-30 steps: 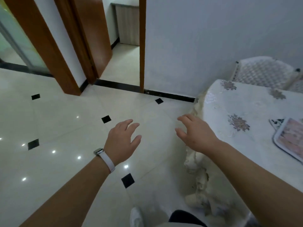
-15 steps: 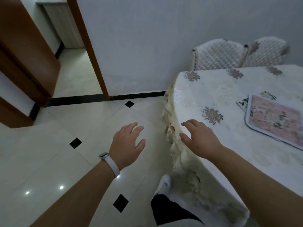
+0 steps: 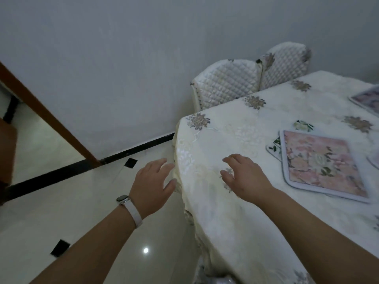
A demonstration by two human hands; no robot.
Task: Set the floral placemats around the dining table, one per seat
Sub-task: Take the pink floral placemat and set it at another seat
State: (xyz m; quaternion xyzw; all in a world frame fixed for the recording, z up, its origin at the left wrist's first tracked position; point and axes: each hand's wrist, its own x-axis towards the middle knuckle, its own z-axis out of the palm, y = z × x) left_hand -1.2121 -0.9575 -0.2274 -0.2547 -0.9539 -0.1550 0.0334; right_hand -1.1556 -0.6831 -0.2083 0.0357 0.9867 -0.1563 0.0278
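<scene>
Your left hand (image 3: pixel 152 186) and right hand (image 3: pixel 245 177) are hovering spread and empty, pink placemat (image 3: pixel 322 165) lying right of them.

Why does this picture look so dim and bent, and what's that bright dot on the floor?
Head view: dim, greyish light; the wide lens tilts and bows the door frame; the dot is lamp glare on glossy floor tile; the pink floral placemat looks soft.
</scene>
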